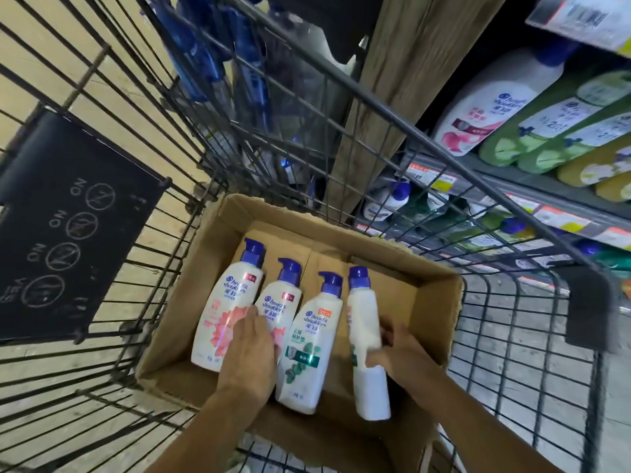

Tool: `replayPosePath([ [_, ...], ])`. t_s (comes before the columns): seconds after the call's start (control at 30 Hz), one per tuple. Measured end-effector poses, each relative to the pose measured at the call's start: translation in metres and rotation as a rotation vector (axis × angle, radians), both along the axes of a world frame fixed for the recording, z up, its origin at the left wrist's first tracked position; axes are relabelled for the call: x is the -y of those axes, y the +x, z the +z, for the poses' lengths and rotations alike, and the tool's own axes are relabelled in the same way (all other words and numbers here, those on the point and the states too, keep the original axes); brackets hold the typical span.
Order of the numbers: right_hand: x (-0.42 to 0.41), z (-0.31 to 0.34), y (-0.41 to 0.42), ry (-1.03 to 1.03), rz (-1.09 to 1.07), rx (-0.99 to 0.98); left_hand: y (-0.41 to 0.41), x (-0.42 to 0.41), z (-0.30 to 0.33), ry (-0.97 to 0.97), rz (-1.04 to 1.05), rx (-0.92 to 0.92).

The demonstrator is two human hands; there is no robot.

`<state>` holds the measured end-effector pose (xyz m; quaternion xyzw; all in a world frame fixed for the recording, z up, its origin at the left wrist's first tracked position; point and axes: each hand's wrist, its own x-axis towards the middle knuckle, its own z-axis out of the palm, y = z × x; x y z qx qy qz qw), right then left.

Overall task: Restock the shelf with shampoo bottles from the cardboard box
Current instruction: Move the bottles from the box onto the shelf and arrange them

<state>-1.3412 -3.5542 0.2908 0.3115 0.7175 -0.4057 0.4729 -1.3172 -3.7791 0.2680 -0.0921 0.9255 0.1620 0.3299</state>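
Both forearms reach down into the cardboard box (440,302) that sits in a wire shopping cart (375,107). Four white shampoo bottles lie in it, blue pump caps pointing away. The left hand (251,353) rests palm down on the second pink-flower bottle (280,308), its grip spread flat over the label. The right hand (397,349) curls around the side-turned bottle (365,336) at far right, grip pinching its body. The stocked shelf (532,179) stands right of the cart.
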Motion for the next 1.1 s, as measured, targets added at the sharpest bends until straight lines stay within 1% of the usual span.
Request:
replayPosePath([
  [0.07, 0.012, 0.003, 0.005, 0.052, 0.083, -0.019, -0.002, -0.002, -0.001, -0.001, 0.006, 0.008],
  [0.13, 0.027, 0.001, 0.012, 0.152, 0.157, -0.032, -0.009, -0.002, -0.004, 0.007, 0.0, -0.011],
  [0.17, 0.033, -0.002, 0.016, 0.178, 0.123, -0.04, -0.013, -0.001, -0.006, 0.014, 0.005, -0.012],
  [0.23, 0.036, -0.011, 0.021, 0.125, -0.034, -0.043, -0.021, 0.002, -0.007, 0.026, 0.03, -0.003],
  [0.33, 0.025, -0.019, 0.023, 0.096, -0.165, -0.031, -0.031, 0.005, -0.01, -0.024, -0.017, 0.063],
  [0.43, 0.018, -0.023, 0.024, 0.2, -0.167, -0.105, -0.042, 0.005, -0.011, -0.074, -0.049, 0.151],
  [0.5, 0.02, -0.023, 0.022, 0.223, -0.106, -0.131, -0.048, 0.007, -0.011, -0.068, -0.025, 0.2],
  [0.53, 0.021, -0.022, 0.021, 0.238, -0.077, -0.143, -0.05, 0.006, -0.011, -0.054, -0.007, 0.207],
  [0.6, 0.02, -0.022, 0.018, 0.265, -0.096, -0.183, -0.049, 0.006, -0.011, 0.004, 0.05, 0.206],
  [0.7, 0.015, -0.022, 0.018, 0.258, -0.171, -0.228, -0.042, 0.012, -0.012, 0.182, 0.191, 0.216],
  [0.83, 0.01, -0.025, 0.019, 0.191, -0.195, -0.215, -0.037, 0.021, -0.012, 0.305, 0.214, 0.231],
  [0.9, 0.007, -0.026, 0.018, 0.161, -0.218, -0.225, -0.037, 0.021, -0.009, 0.353, 0.239, 0.199],
  [0.97, 0.005, -0.021, 0.017, 0.135, -0.217, -0.294, -0.039, 0.02, 0.0, 0.359, 0.254, 0.132],
  [1.1, 0.004, 0.0, 0.015, 0.075, -0.166, -0.466, -0.052, 0.012, 0.03, 0.433, 0.267, 0.067],
])
